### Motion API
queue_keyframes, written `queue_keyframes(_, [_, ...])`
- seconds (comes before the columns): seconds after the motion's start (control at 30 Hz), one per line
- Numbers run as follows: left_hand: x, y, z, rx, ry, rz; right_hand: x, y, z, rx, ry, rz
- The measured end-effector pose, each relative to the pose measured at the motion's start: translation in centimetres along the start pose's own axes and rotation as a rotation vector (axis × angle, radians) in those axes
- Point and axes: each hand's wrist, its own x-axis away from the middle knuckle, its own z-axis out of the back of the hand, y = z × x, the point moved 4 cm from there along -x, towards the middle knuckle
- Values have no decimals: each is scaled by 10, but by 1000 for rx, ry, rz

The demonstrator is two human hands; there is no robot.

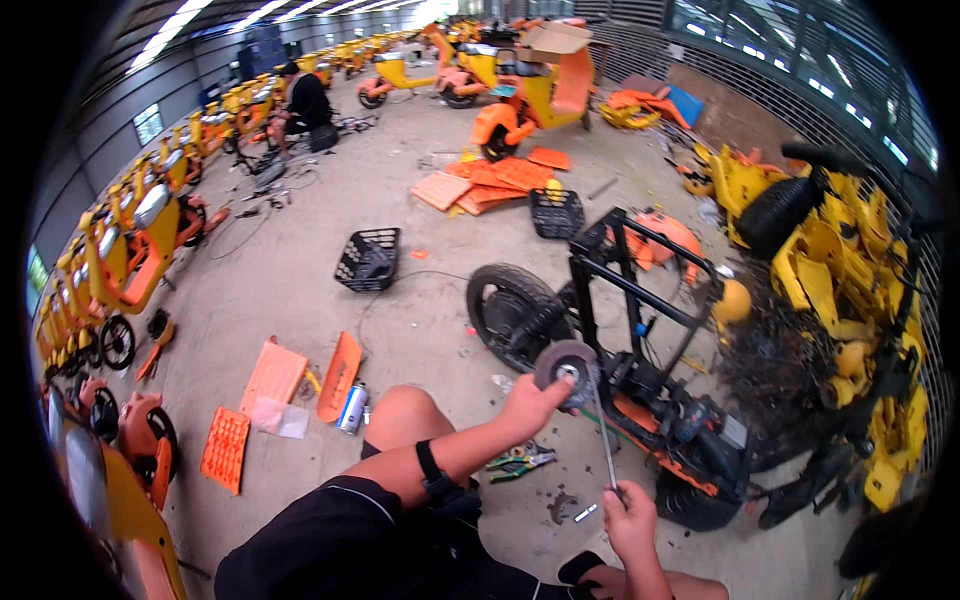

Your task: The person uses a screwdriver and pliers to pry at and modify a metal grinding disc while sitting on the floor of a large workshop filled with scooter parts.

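A grey concrete floor [430,335] is stretching through a long shed, with rows of yellow-and-orange scooters [140,255] lining the left side. A co-worker [308,105] in black is crouching beside them. Yellow panels [815,285] are lying heaped along the right wall, and orange panels [490,183] are lying near two black baskets [367,262].

In front of the wearer, a stripped black frame [640,285] is standing beside a black wheel [508,318]. The left hand [533,408] is holding a round grey disc [563,358] just in front of them, its thumb pressing near the hub; its other fingers are mostly hiding. The right hand [630,512] is gripping the lower end of a thin metal rod [608,445], its fingers clamping together around it. The rod is slanting up to the disc's right edge; whether they are touching, I cannot tell.

Pliers [523,461] are lying below the left hand, and a can [352,408] is resting beside an orange tray [340,376].
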Motion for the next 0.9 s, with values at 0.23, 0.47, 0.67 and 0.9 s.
queue_keyframes(0.23, [1,-39,-11,10,-54,121,-30,-20,10,-765,102,-46])
queue_keyframes(0.47, [-18,-23,6,40,46,166,-15,-31,53,-615,233,-203])
queue_keyframes(0.67, [-12,-13,-2,200,50,230,-1,-39,37,293,58,78])
queue_keyframes(0.9, [-12,-12,-4,39,20,214,10,-62,37,874,223,342])
